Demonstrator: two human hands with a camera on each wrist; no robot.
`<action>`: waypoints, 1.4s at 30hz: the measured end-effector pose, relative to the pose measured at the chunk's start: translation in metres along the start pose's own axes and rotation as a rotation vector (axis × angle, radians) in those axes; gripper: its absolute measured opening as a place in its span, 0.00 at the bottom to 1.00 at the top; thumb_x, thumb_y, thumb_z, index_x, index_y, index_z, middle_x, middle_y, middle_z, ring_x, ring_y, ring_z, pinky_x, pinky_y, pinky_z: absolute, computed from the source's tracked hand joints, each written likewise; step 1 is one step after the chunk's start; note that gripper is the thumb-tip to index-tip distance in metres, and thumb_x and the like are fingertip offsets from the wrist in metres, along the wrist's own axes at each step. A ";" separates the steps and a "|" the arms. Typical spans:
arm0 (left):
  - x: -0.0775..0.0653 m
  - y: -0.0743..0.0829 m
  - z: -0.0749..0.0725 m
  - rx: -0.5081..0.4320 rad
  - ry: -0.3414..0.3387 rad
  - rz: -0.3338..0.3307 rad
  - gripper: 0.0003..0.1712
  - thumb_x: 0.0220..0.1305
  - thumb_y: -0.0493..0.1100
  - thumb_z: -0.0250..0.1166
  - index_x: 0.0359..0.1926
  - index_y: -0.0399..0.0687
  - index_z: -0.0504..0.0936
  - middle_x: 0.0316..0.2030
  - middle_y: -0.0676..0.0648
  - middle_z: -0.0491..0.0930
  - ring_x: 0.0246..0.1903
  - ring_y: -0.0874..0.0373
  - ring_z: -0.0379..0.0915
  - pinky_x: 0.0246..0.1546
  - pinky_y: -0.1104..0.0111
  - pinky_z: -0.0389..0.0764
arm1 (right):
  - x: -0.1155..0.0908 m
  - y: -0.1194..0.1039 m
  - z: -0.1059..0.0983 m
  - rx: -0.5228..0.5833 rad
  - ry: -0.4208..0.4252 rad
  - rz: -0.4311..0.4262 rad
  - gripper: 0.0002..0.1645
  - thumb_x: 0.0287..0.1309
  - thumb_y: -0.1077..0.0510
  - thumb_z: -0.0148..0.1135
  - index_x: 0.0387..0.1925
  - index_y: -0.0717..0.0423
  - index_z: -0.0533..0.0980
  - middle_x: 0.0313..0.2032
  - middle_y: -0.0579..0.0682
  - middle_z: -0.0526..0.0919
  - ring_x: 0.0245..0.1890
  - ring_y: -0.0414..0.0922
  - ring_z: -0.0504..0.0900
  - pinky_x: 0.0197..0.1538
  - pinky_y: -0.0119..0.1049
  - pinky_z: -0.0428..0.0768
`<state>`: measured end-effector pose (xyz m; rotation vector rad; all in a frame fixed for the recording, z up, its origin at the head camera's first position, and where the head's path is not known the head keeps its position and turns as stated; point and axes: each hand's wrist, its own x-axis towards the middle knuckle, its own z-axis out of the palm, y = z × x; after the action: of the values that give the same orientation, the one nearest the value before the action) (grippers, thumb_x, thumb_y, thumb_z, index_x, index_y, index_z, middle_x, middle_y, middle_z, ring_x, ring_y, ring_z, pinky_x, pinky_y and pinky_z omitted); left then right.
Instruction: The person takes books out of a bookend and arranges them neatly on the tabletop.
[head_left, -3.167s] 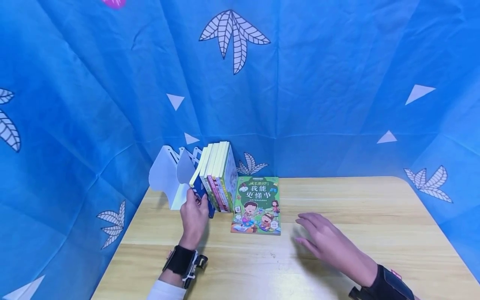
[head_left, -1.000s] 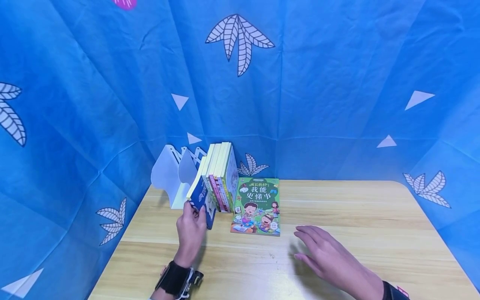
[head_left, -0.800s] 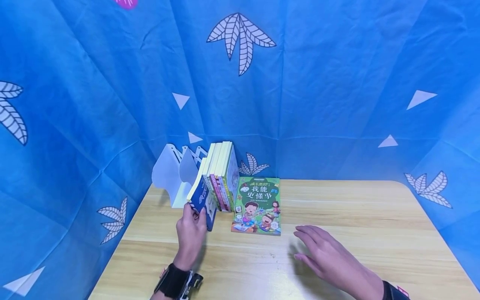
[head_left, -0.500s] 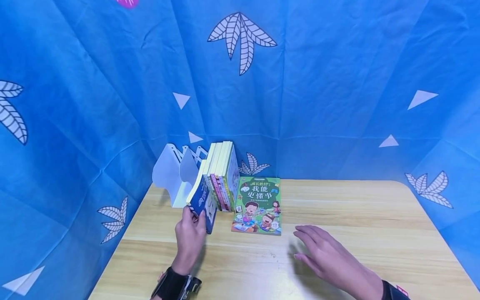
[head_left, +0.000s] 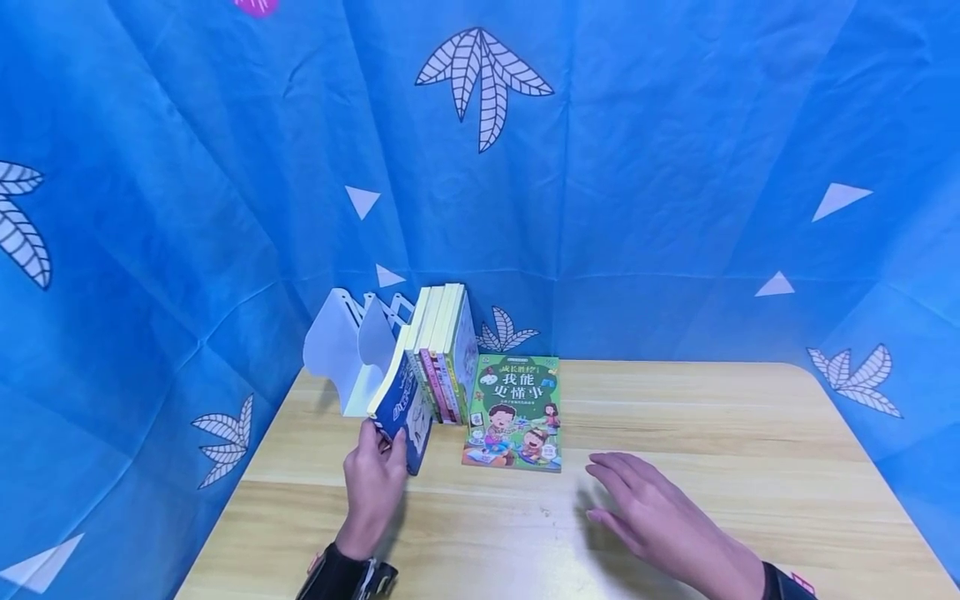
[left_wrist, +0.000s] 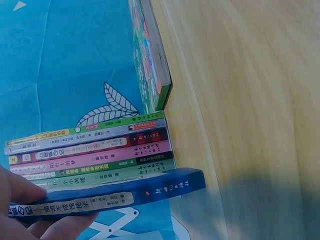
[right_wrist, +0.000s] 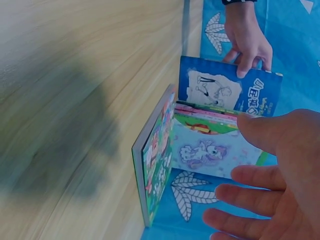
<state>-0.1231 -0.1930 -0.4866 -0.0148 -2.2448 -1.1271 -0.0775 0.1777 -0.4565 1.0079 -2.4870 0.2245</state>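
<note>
My left hand (head_left: 375, 492) pinches a blue book (head_left: 414, 417) by its spine side, thumb on the front cover. The book stands upright at the left end of a row of upright books (head_left: 442, 342), sticking out nearer to me than the others. Its white-lettered spine (left_wrist: 165, 192) shows in the left wrist view; the right wrist view shows its cover drawing (right_wrist: 215, 90). My right hand (head_left: 663, 521) is held over the table at the right, fingers extended and holding nothing. Between the hands, a green children's book (head_left: 513, 417) lies flat, cover up.
A white expandable book rack (head_left: 335, 350) stands left of the row, at the table's back left. Blue cloth (head_left: 660, 167) with leaf prints hangs behind and beside the wooden table (head_left: 705, 408).
My left hand has drawn the blue book toward me, so it juts farther out of the row. The right hand has stayed nearly still over the last second.
</note>
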 end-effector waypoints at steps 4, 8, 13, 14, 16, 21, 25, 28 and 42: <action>0.000 -0.002 -0.003 -0.008 0.000 0.016 0.18 0.65 0.25 0.65 0.55 0.25 0.75 0.49 0.21 0.83 0.45 0.27 0.85 0.38 0.48 0.90 | -0.001 0.001 0.000 0.001 0.000 0.003 0.31 0.68 0.39 0.65 0.56 0.60 0.81 0.54 0.54 0.87 0.55 0.49 0.86 0.57 0.43 0.89; 0.000 -0.004 -0.008 -0.017 -0.005 0.015 0.18 0.65 0.24 0.65 0.55 0.25 0.75 0.48 0.21 0.83 0.45 0.27 0.85 0.38 0.49 0.90 | -0.002 0.002 0.001 0.002 -0.004 0.006 0.32 0.73 0.36 0.57 0.56 0.60 0.81 0.54 0.54 0.87 0.55 0.49 0.86 0.57 0.43 0.89; 0.000 -0.006 -0.016 -0.018 0.000 0.015 0.20 0.64 0.23 0.65 0.57 0.24 0.75 0.50 0.22 0.83 0.45 0.26 0.85 0.38 0.49 0.90 | -0.003 0.002 0.001 0.002 -0.005 0.012 0.33 0.75 0.35 0.53 0.56 0.59 0.81 0.54 0.53 0.87 0.55 0.48 0.86 0.58 0.43 0.89; 0.000 -0.006 -0.018 -0.014 0.004 0.013 0.20 0.64 0.23 0.65 0.57 0.24 0.75 0.49 0.22 0.83 0.45 0.26 0.85 0.38 0.49 0.90 | -0.003 0.002 0.001 0.004 -0.006 0.013 0.32 0.75 0.35 0.54 0.56 0.59 0.81 0.54 0.53 0.87 0.55 0.48 0.86 0.58 0.43 0.89; 0.000 -0.005 -0.022 -0.005 0.010 0.001 0.20 0.64 0.23 0.65 0.57 0.24 0.75 0.49 0.22 0.83 0.44 0.27 0.86 0.38 0.49 0.90 | -0.003 0.002 0.001 0.007 -0.011 0.018 0.31 0.73 0.36 0.57 0.56 0.59 0.81 0.54 0.53 0.87 0.55 0.48 0.86 0.57 0.43 0.89; 0.000 -0.002 -0.030 0.012 0.011 -0.040 0.19 0.64 0.24 0.66 0.55 0.24 0.75 0.48 0.22 0.84 0.43 0.28 0.86 0.38 0.50 0.90 | -0.003 0.002 -0.001 0.043 -0.037 0.038 0.29 0.68 0.40 0.66 0.57 0.58 0.81 0.55 0.52 0.87 0.55 0.47 0.86 0.56 0.43 0.90; 0.000 0.002 -0.036 0.008 0.024 -0.049 0.19 0.62 0.24 0.67 0.54 0.24 0.76 0.47 0.23 0.85 0.43 0.29 0.87 0.39 0.53 0.89 | -0.003 0.001 -0.002 0.062 -0.052 0.056 0.29 0.65 0.42 0.70 0.57 0.58 0.80 0.56 0.51 0.86 0.56 0.47 0.86 0.56 0.43 0.90; 0.000 0.005 -0.041 0.015 0.028 -0.050 0.19 0.62 0.24 0.68 0.53 0.24 0.76 0.47 0.24 0.85 0.43 0.30 0.87 0.39 0.58 0.89 | -0.003 0.001 -0.003 0.066 -0.068 0.073 0.29 0.63 0.44 0.72 0.57 0.57 0.81 0.56 0.51 0.86 0.56 0.47 0.86 0.56 0.43 0.90; -0.006 0.015 -0.066 0.023 0.013 -0.076 0.16 0.61 0.25 0.70 0.49 0.26 0.78 0.44 0.24 0.86 0.43 0.74 0.83 0.40 0.93 0.78 | -0.005 0.002 -0.006 0.081 -0.089 0.091 0.32 0.68 0.36 0.63 0.59 0.56 0.80 0.56 0.50 0.86 0.57 0.46 0.85 0.55 0.43 0.90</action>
<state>-0.0797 -0.2299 -0.4491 0.0873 -2.2639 -1.1374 -0.0739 0.1843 -0.4531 0.9566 -2.6271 0.3177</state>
